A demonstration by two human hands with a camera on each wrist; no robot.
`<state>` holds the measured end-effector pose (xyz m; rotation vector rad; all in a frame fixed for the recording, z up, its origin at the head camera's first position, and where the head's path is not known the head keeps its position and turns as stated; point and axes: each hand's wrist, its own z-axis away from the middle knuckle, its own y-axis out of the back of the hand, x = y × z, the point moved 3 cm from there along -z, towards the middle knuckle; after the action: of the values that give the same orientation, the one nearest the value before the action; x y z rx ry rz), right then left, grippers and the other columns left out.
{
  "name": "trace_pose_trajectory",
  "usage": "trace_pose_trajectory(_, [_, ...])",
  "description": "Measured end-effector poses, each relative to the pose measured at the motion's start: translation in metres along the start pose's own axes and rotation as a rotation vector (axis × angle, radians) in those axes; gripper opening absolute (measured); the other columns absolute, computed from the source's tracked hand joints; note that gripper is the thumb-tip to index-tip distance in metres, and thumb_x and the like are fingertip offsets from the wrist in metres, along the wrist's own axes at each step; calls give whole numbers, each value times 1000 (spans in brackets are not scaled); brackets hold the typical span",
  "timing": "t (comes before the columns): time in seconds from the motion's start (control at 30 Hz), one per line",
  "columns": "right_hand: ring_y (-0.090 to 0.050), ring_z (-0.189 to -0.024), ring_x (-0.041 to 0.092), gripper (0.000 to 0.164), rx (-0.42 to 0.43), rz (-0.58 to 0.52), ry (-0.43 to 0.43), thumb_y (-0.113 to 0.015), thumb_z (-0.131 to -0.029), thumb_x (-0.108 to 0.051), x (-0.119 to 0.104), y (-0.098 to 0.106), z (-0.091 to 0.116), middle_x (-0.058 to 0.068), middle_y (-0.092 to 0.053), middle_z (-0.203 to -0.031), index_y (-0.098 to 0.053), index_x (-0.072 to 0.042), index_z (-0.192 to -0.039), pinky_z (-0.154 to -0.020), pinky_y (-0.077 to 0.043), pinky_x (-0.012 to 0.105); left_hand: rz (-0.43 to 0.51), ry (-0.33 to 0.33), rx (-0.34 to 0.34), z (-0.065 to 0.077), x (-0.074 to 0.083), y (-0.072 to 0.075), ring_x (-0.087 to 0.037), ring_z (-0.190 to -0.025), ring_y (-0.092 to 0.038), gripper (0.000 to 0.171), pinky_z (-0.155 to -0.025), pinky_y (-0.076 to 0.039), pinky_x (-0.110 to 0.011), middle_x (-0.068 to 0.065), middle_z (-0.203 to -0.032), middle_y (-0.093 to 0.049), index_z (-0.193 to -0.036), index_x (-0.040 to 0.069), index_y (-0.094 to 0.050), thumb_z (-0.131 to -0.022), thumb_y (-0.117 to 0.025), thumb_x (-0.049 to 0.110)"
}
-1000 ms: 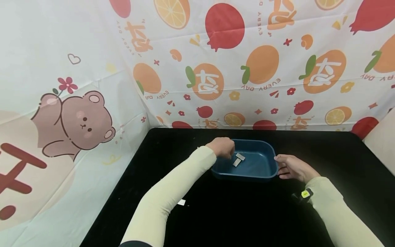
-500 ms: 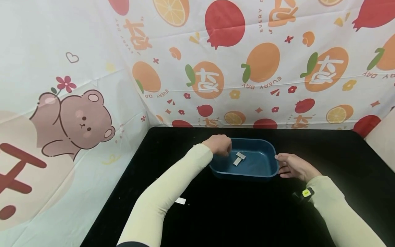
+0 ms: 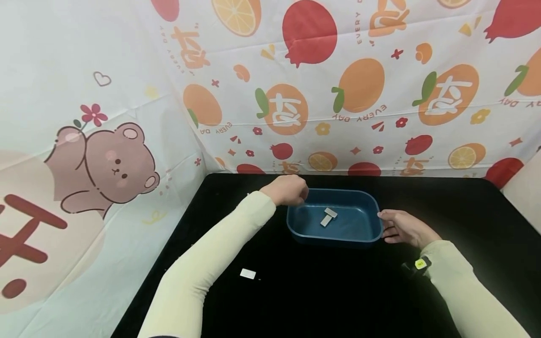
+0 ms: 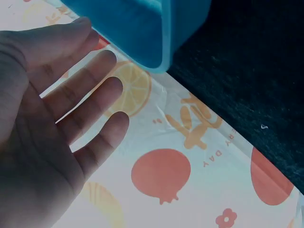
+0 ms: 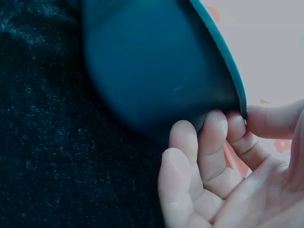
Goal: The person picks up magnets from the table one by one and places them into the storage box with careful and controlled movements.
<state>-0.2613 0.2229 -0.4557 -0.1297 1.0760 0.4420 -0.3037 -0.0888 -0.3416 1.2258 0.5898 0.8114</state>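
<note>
A blue rectangular plastic basin [image 3: 355, 223] stands on the black table. Inside it lie two small flat pale-grey rectangular pieces, one [image 3: 331, 212] touching or close to the other [image 3: 326, 220]. My left hand [image 3: 285, 189] is over the basin's back left corner. In the left wrist view its fingers [image 4: 90, 107] are spread and slightly bent, with nothing held and the basin just beyond the fingertips. At the right end, my right hand [image 3: 407, 229] pinches the basin's rim between thumb and index finger; the other fingers [image 5: 183, 156] lie against or near its outer wall.
A small white rectangular piece [image 3: 248, 273] lies on the black cloth-like table surface [image 3: 304, 291], front left of the basin. Behind stands a fruit-patterned curtain [image 3: 236, 136]; a bear-printed curtain [image 3: 120, 164] hangs on the left.
My left hand has drawn back leftward from over the basin's inside to its corner, and the left forearm no longer covers the white piece. The right hand keeps its pinch on the rim.
</note>
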Motion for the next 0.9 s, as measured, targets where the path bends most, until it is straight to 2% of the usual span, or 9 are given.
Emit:
trace_pose_trajectory(0.13, [-65, -76, 12, 21, 0, 6, -4, -44, -104, -33, 1, -2, 1, -5, -66, -80, -57, -20, -94, -74, -58, 31, 2, -40, 37, 9, -2, 2, -14, -93, -66, 19, -87, -57, -34, -1, -108, -73, -109, 15, -76, -95, -64, 20])
trace_pose_trajectory(0.23, [-65, -75, 13, 20, 1, 11, 1, -44, -104, -33, 2, -3, 1, -5, -65, -79, -57, -19, -95, -73, -58, 31, 19, -66, 109, 20, -3, 5, -14, -97, -65, 16, -87, -56, -34, 0, -110, -72, -105, 17, -77, -94, -66, 20])
trace_pose_trajectory(0.37, [-65, -76, 13, 21, 11, 22, 6, -44, -103, -32, 2, -5, 1, -4, -65, -80, -57, -18, -96, -74, -58, 32, 55, -100, 213, 38, -3, 8, -14, -100, -63, 11, -88, -56, -34, 2, -111, -70, -100, 20, -77, -94, -68, 21])
trace_pose_trajectory(0.53, [-65, -77, 13, 21, 15, 23, 5, -45, -103, -33, 2, -6, 3, -4, -65, -81, -58, -19, -94, -74, -58, 32, 65, -147, 294, 64, -3, 6, -15, -100, -62, 11, -89, -56, -32, 2, -110, -70, -100, 19, -77, -93, -69, 21])
trace_pose_trajectory(0.9, [-64, -76, 12, 23, 17, 18, 10, -45, -104, -34, 0, -5, 4, -6, -65, -79, -58, -21, -90, -74, -58, 30, 79, -156, 434, 111, -11, 4, -15, -101, -64, 9, -88, -55, -32, 3, -110, -71, -98, 17, -76, -91, -71, 17])
